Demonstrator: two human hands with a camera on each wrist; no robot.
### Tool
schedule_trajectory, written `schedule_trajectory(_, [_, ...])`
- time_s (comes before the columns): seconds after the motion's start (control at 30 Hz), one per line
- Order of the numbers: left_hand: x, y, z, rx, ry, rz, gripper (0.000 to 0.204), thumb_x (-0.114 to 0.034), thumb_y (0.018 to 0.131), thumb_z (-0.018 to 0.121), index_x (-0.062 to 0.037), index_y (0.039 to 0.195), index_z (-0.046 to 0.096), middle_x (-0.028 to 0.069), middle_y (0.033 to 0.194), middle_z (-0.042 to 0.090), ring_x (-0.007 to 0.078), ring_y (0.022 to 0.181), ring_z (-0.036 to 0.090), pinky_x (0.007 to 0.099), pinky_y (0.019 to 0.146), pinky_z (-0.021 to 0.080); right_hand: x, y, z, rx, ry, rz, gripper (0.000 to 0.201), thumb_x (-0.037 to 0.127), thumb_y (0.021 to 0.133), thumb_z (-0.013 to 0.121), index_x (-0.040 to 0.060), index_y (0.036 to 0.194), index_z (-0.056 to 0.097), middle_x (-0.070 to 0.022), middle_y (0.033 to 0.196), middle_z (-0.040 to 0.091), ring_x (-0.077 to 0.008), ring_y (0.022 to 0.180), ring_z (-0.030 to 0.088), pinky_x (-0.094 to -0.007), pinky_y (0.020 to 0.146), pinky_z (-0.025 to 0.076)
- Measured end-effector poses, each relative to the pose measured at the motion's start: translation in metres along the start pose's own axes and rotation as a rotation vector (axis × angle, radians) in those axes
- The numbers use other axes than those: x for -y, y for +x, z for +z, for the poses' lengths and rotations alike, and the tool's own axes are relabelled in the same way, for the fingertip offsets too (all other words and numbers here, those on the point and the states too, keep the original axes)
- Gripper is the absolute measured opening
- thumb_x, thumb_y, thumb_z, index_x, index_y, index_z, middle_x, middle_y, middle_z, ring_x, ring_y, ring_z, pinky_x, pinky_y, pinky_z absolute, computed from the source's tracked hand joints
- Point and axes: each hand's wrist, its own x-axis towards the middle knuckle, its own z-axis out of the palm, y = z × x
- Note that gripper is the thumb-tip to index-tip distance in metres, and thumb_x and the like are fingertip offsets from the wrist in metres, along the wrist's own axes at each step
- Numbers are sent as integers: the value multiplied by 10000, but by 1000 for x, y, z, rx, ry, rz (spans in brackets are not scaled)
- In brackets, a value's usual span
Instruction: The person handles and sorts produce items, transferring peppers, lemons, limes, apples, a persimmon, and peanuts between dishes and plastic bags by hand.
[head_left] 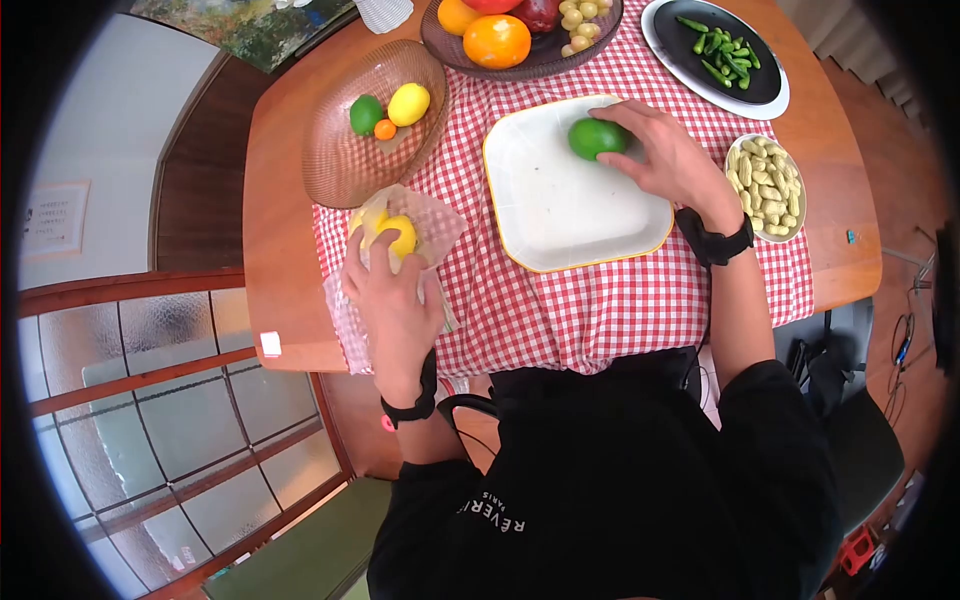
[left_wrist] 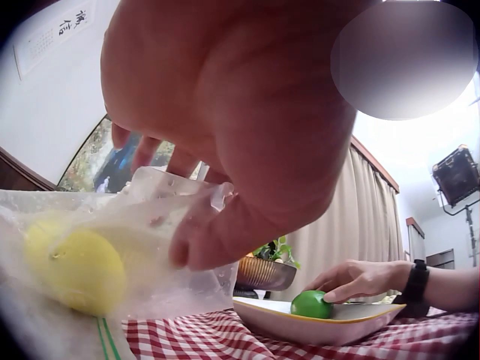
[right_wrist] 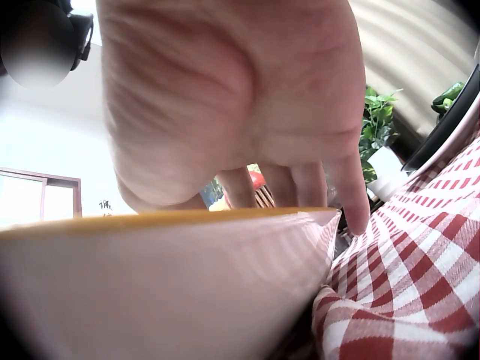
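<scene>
Over a white baking dish with a yellow rim point(head_left: 540, 225), my right hand point(head_left: 672, 160) holds a green lime point(head_left: 590, 138) between thumb and fingers. The left wrist view shows that lime point(left_wrist: 312, 304) at the dish's rim. My left hand point(head_left: 392, 305) grips a clear plastic bag point(head_left: 440, 222) at the left of the cloth. Yellow lemons point(head_left: 401, 236) lie inside it, one showing large through the film in the left wrist view. There the thumb point(left_wrist: 202, 236) overlaps the bag's edge. In the right wrist view the dish wall hides what the right fingers hold.
Left of the dish, a brown basket point(head_left: 325, 150) holds a lime, a lemon and a small orange fruit. A fruit bowl point(head_left: 550, 68) stands at the back. At right are a black plate of green peppers point(head_left: 765, 75) and a bowl of peanuts point(head_left: 768, 190). A checkered cloth point(head_left: 620, 310) lies underneath.
</scene>
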Motion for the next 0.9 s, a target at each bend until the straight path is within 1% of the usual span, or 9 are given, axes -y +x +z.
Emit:
schedule_trajectory(0.13, [-10,-2,1,17,-72,57,193,-95,779,794,-88,969,757,131,1414,557,484,1471,342,670,1182,240,-5,-2,6,-19,21,-69,453,155,876,796,-23,1276,679,-232,1077,727,-365,941,723,-433,889,586])
schedule_trajectory(0.2, [-27,3,-8,-85,-112,119,235,-139,774,838,-105,994,765,125,1456,539,488,1479,332,664,1192,232,-5,-4,2,-8,-6,-89,461,168,866,812,-24,1266,686,-237,1051,735,-360,919,732,-427,877,593])
schedule_trajectory(0.33, [-58,42,-9,-158,-381,356,269,-90,795,827,-66,1048,738,144,1434,597,460,1442,431,585,1153,364,4,-1,-4,18,-12,-24,452,273,838,850,-39,1142,732,-239,897,757,-360,792,758,-408,753,612])
schedule_trajectory(0.37, [-63,57,-3,-164,-464,414,280,-86,813,823,-34,1072,731,155,1360,645,406,1308,580,506,1100,451,5,0,-6,0,-23,-50,443,291,836,850,-36,1113,738,-235,886,756,-360,791,757,-405,744,609])
schedule_trajectory(0.4, [-66,70,10,-169,-483,412,280,-86,813,823,-34,1072,731,155,1360,645,406,1308,580,506,1100,451,7,0,-7,-19,-35,-75,436,309,834,849,-32,1084,744,-231,875,754,-360,791,756,-403,734,605])
schedule_trajectory(0.47, [-71,90,38,38,-723,342,382,-82,814,834,-23,1171,709,166,1314,668,362,1179,663,445,1017,519,12,-2,-4,-8,-29,-57,400,309,839,844,-26,1037,749,-219,853,752,-365,776,749,-407,722,599])
schedule_trajectory(0.67, [-79,98,74,205,-805,332,593,-63,812,847,-30,1360,623,174,1270,691,351,1125,692,414,940,565,24,-7,0,199,169,-60,341,252,890,797,-37,1068,757,-227,857,746,-384,778,739,-421,724,586])
schedule_trajectory(0.73, [-71,94,82,216,-808,324,573,-65,826,841,-35,1358,631,180,1277,689,343,1116,700,409,937,570,24,-8,0,283,161,12,327,227,901,783,-27,1106,758,-226,883,755,-365,796,751,-411,743,598])
schedule_trajectory(0.9, [-59,96,79,258,-866,224,470,-86,884,806,-21,1305,607,173,1211,721,324,1100,717,406,934,567,25,-7,2,240,180,-25,402,182,874,804,13,1228,721,-195,1015,776,-344,890,764,-416,815,616])
